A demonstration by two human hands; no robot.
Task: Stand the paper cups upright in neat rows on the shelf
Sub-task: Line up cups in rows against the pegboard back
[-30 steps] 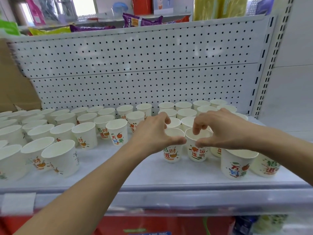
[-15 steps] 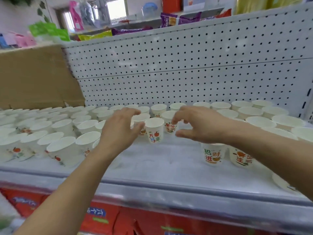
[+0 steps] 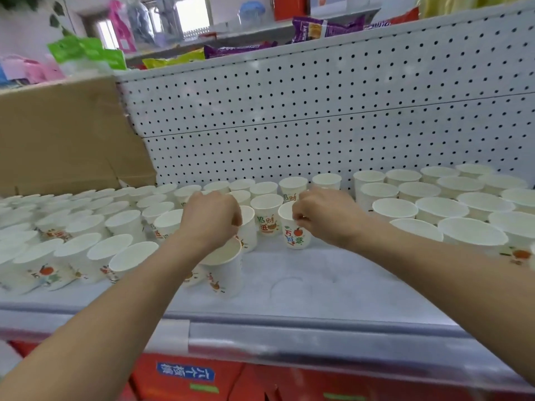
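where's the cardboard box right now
Head view, upper left: the cardboard box stands at the left end of the shelf, behind the cups and beside the pegboard.

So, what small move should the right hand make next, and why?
Probably nudge the cup with the red fruit a little back and left, then let go. The right hand pinches its rim, and it stands upright on the shelf slightly in front of the neighbouring cup, so the row is not yet straight.
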